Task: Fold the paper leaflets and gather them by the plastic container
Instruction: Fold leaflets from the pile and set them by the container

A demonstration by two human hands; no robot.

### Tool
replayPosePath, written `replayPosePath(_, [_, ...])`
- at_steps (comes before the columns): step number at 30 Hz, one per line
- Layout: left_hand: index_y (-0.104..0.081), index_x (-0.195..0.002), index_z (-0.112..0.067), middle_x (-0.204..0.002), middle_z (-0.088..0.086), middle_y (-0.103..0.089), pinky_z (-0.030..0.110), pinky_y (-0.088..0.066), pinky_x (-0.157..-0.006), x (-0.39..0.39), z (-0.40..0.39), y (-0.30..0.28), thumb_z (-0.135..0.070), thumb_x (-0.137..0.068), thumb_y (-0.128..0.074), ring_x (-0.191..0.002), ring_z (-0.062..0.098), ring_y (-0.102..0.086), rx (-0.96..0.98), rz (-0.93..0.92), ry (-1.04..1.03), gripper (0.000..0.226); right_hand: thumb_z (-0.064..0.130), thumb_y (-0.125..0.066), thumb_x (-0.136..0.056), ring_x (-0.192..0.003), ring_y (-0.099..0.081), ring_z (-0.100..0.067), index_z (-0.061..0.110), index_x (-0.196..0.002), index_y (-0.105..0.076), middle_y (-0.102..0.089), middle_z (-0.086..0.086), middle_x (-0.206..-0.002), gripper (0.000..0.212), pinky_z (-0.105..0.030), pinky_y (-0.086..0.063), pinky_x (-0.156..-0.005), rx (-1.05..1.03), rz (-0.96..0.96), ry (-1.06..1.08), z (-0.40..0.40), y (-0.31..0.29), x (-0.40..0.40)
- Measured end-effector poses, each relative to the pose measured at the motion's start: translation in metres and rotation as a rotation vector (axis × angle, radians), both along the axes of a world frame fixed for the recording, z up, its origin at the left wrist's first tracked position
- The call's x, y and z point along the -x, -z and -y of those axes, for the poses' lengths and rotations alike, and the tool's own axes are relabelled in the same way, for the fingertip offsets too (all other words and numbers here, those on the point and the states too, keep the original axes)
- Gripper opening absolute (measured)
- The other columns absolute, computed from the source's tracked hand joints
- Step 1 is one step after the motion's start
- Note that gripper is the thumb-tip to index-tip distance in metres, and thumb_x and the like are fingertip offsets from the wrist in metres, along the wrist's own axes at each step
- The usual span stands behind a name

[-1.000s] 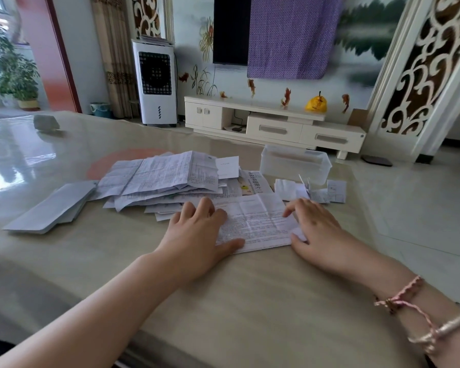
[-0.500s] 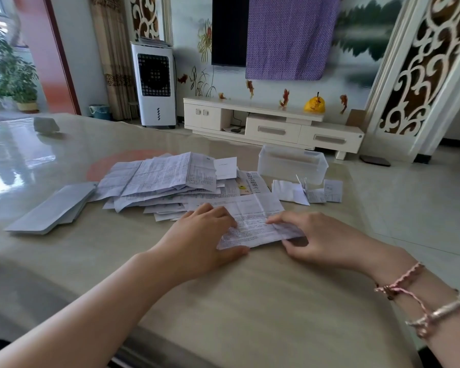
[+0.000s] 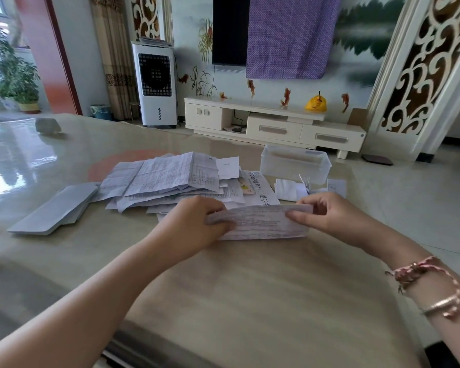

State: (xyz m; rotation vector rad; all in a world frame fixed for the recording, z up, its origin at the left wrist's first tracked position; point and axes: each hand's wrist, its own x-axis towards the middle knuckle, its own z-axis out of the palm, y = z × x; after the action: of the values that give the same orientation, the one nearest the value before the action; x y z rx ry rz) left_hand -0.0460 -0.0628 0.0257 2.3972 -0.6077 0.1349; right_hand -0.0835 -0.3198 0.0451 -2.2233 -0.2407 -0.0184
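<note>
A printed paper leaflet (image 3: 260, 223) lies half folded in front of me, its upper flap lifted off the table. My left hand (image 3: 194, 227) pinches its left end. My right hand (image 3: 327, 216) pinches the flap's right end between thumb and fingers. Behind the leaflet spreads a loose pile of unfolded leaflets (image 3: 165, 179). The clear plastic container (image 3: 295, 163) stands behind my right hand, with small folded leaflets (image 3: 290, 189) lying in front of it.
A stack of grey flat sheets (image 3: 56, 208) lies at the left on the glossy beige table (image 3: 250, 301). A small grey object (image 3: 47, 126) sits far left. The table's right edge runs close beside the container; tiled floor lies beyond.
Both hands went from pressing the leaflet flat to pinching its ends. The near edge has been lifted and folded over away from me, so the sheet now looks half as deep.
</note>
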Motion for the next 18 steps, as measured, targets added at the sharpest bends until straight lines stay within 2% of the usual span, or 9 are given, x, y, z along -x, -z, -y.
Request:
replayPosePath(2, [-0.069, -0.081, -0.019, -0.078, 0.007, -0.068, 0.029, -0.045, -0.064, -0.002, -0.001, -0.003, -0.044, -0.081, -0.07, -0.075, 0.022, -0.062, 0.058, -0.079, -0.017, 0.025, 0.032, -0.064, -0.088, -0.09, -0.069, -0.006, 0.018, -0.092, -0.073, -0.075, 0.007, -0.092, 0.017, -0.017, -0.05, -0.082, -0.115, -0.061, 0.032, -0.002, 0.003, -0.003])
replayPosePath(3, [-0.071, -0.084, -0.019, -0.081, 0.006, -0.069, 0.03, -0.047, -0.067, -0.002, -0.002, -0.004, -0.046, -0.08, -0.071, -0.076, 0.021, -0.063, 0.088, -0.119, -0.045, 0.028, 0.03, -0.064, -0.088, -0.093, -0.069, -0.007, 0.016, -0.098, -0.073, -0.075, 0.006, -0.096, 0.02, -0.018, -0.051, -0.084, -0.134, -0.083, 0.06, -0.004, 0.006, -0.006])
replayPosePath(6, [-0.071, -0.087, -0.02, -0.081, -0.003, -0.071, 0.029, -0.052, -0.07, -0.009, -0.005, 0.0, -0.044, -0.082, -0.07, -0.076, 0.015, -0.065, 0.234, -0.245, -0.157, 0.024, 0.034, -0.064, -0.088, -0.088, -0.07, -0.01, 0.014, -0.097, -0.073, -0.075, 0.004, -0.092, 0.024, -0.026, -0.053, -0.085, -0.043, -0.099, 0.175, -0.009, 0.017, -0.016])
replayPosePath(8, [-0.065, -0.093, -0.02, -0.092, -0.004, -0.068, 0.031, -0.051, -0.074, -0.011, -0.004, 0.004, -0.039, -0.084, -0.068, -0.083, 0.015, -0.063, 0.25, -0.238, -0.27, 0.021, 0.036, -0.065, -0.088, -0.083, -0.068, -0.008, 0.018, -0.093, -0.073, -0.074, 0.006, -0.089, 0.02, -0.026, -0.054, -0.079, 0.05, -0.091, 0.232, -0.011, 0.022, -0.021])
replayPosePath(10, [-0.055, -0.104, -0.023, -0.101, -0.005, -0.057, 0.029, -0.042, -0.074, -0.008, 0.001, 0.008, -0.037, -0.087, -0.064, -0.087, 0.016, -0.053, 0.133, -0.169, -0.376, 0.023, 0.037, -0.064, -0.088, -0.072, -0.063, -0.005, 0.024, -0.081, -0.068, -0.069, 0.01, -0.078, 0.015, -0.022, -0.048, -0.064, 0.205, -0.025, 0.253, -0.018, 0.025, -0.019])
replayPosePath(11, [-0.048, -0.11, -0.025, -0.1, -0.005, -0.051, 0.029, -0.04, -0.073, -0.003, 0.004, 0.009, -0.036, -0.09, -0.06, -0.087, 0.018, -0.05, 0.066, -0.134, -0.399, 0.026, 0.038, -0.063, -0.089, -0.067, -0.059, -0.006, 0.024, -0.075, -0.064, -0.066, 0.009, -0.074, 0.019, -0.023, -0.043, -0.058, 0.306, 0.024, 0.261, -0.022, 0.027, -0.018])
replayPosePath(13, [-0.037, -0.115, -0.024, -0.095, -0.004, -0.05, 0.032, -0.04, -0.069, 0.005, 0.011, 0.015, -0.033, -0.095, -0.05, -0.082, 0.023, -0.049, -0.08, -0.025, -0.399, 0.025, 0.041, -0.058, -0.09, -0.07, -0.057, -0.014, 0.017, -0.076, -0.06, -0.063, 0.002, -0.075, 0.027, -0.029, -0.039, -0.059, 0.481, 0.106, 0.295, -0.029, 0.031, -0.015])
replayPosePath(15, [-0.032, -0.115, -0.022, -0.09, 0.001, -0.059, 0.032, -0.039, -0.064, 0.007, 0.014, 0.022, -0.028, -0.098, -0.042, -0.078, 0.027, -0.053, -0.213, 0.103, -0.382, 0.021, 0.039, -0.052, -0.091, -0.078, -0.056, -0.021, 0.017, -0.076, -0.053, -0.061, 0.001, -0.078, 0.027, -0.032, -0.036, -0.063, 0.602, 0.146, 0.324, -0.033, 0.033, -0.014])
replayPosePath(18, [-0.032, -0.115, -0.021, -0.091, 0.002, -0.064, 0.031, -0.039, -0.061, 0.007, 0.012, 0.023, -0.023, -0.098, -0.038, -0.082, 0.027, -0.058, -0.285, 0.15, -0.379, 0.018, 0.034, -0.047, -0.091, -0.078, -0.053, -0.024, 0.022, -0.067, -0.04, -0.059, 0.001, -0.077, 0.027, -0.032, -0.03, -0.065, 0.654, 0.165, 0.336, -0.035, 0.034, -0.013])
